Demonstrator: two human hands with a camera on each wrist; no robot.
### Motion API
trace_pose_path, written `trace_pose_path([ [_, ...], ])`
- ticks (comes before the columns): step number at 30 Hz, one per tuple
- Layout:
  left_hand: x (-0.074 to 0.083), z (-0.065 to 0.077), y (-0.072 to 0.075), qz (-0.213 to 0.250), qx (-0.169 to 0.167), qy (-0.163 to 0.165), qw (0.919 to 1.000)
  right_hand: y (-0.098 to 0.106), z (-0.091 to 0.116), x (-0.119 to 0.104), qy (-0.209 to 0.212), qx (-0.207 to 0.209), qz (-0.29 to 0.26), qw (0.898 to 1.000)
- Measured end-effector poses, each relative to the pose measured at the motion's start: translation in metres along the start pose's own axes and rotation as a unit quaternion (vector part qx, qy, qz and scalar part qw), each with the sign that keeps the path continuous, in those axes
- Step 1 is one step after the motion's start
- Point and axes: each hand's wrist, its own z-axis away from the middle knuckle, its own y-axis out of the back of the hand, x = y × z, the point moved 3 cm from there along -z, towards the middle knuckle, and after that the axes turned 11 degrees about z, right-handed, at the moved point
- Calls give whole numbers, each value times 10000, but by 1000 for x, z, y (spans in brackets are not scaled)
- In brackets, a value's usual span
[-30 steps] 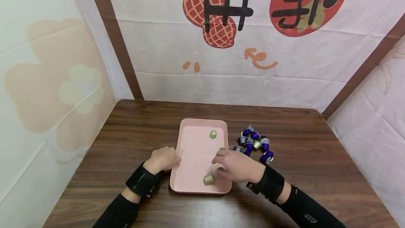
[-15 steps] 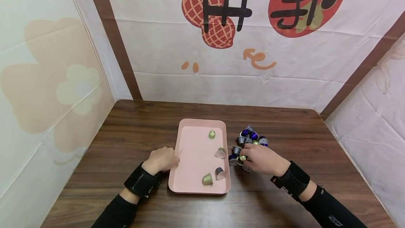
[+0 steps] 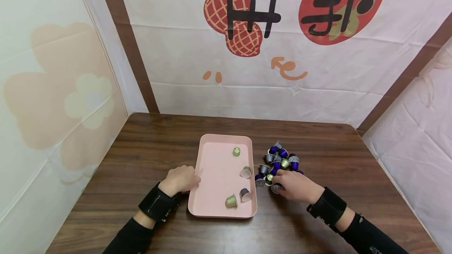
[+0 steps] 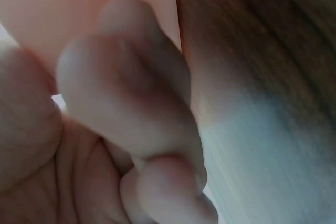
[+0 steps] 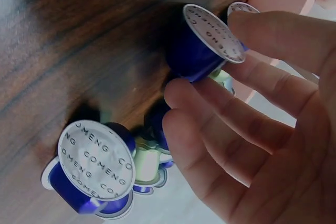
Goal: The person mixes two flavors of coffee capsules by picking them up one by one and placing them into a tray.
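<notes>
The left hand grips the left rim of a pink tray, with its fingers curled under the edge. The left wrist view shows these fingers blurred and close up. At the right of the tray, the right hand is down among the capsules. In the right wrist view a blue coffee capsule with a white printed lid lies between its thumb and fingers. Inside the tray are several capsules: a green capsule, a pale green one, a dark capsule and another green capsule.
A cluster of blue, grey and green capsules lies right of the tray on the brown wooden table. A printed white cloth hangs behind the table, with more cloth along both sides.
A second ago the right hand was over the tray; it has moved right to the capsule pile, and a dark capsule now shows in the tray. The left hand has stayed at the rim.
</notes>
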Motion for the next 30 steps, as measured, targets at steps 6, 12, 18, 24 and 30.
trace_pose_path([
  [6, 1, 1, 0, 33, 24, -43, 10000, -5, 2, -1, 131, -32, -112, 9998],
  [12, 1, 1, 0, 25, 19, -47, 10000, -7, 4, -3, 249, 14, -87, 9997],
  [18, 2, 2, 0, 39, 38, -59, 10000, -10, 5, -3, 289, -129, -209, 9993],
  [24, 1, 2, -1, 42, 39, -59, 10000, -11, 5, -4, 297, -242, -222, 9990],
  [30, 1, 2, 0, 40, 31, -75, 10000, 2, 5, -11, 446, -31, -163, 9989],
])
